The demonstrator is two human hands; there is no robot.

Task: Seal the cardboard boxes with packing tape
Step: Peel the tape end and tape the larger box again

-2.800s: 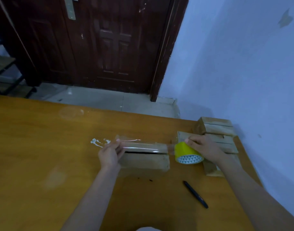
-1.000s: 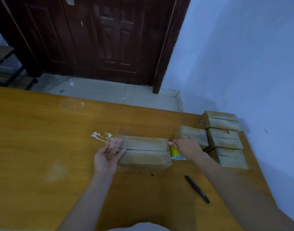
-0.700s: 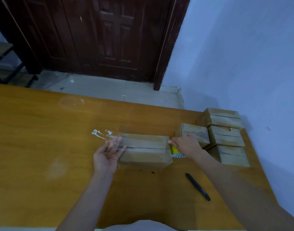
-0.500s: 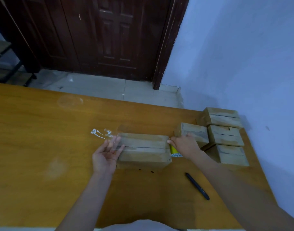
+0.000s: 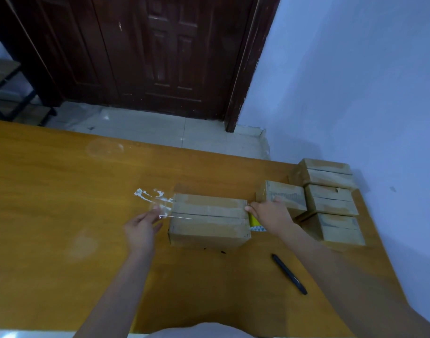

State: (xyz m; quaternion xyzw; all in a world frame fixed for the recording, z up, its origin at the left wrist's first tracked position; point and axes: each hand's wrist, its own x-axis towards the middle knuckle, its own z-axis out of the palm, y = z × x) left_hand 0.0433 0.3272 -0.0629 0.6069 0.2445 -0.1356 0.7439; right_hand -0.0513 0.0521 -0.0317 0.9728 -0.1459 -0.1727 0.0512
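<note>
A cardboard box lies on the wooden table with a strip of clear tape running along its top seam. The tape's loose end juts past the box's left edge. My left hand is just left of the box, fingers straight, their tips at that loose end. My right hand is at the box's right end, curled over the yellow tape roll, which is mostly hidden beneath it.
Several more cardboard boxes are grouped at the table's far right corner, against the blue wall. A black pen lies near my right forearm. White residue marks the table left of the box. A dark door stands beyond.
My right hand has brought the roll down from box-top height to the box's right end. My left hand has slipped a little left, off the box's end, to the loose tape.
</note>
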